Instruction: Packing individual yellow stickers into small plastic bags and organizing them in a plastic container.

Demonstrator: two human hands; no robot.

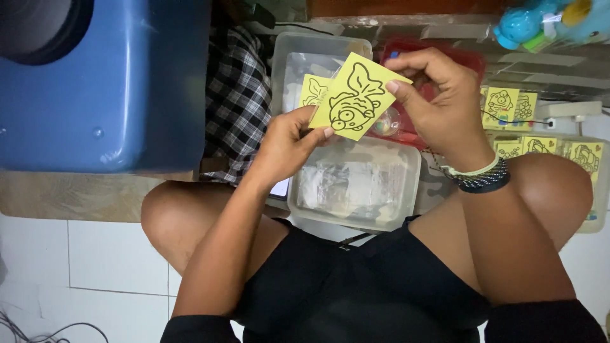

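Note:
A yellow square card with a black fish drawing [357,96] is held up between both hands. My left hand [286,145] pinches its lower left corner with thumb and fingers. At its upper right corner my right hand [438,101] grips the edge; that wrist wears a dark bracelet. Behind the fish card a second yellow card [312,89] sticks out to the left, also in my left hand.
A clear plastic tub [356,184] with clear bags lies between my knees. Behind it stand another clear tub [305,51] and a red tray [464,57]. More yellow drawing cards [508,105] lie at right. A blue container [101,82] fills the upper left, beside checked cloth [235,101].

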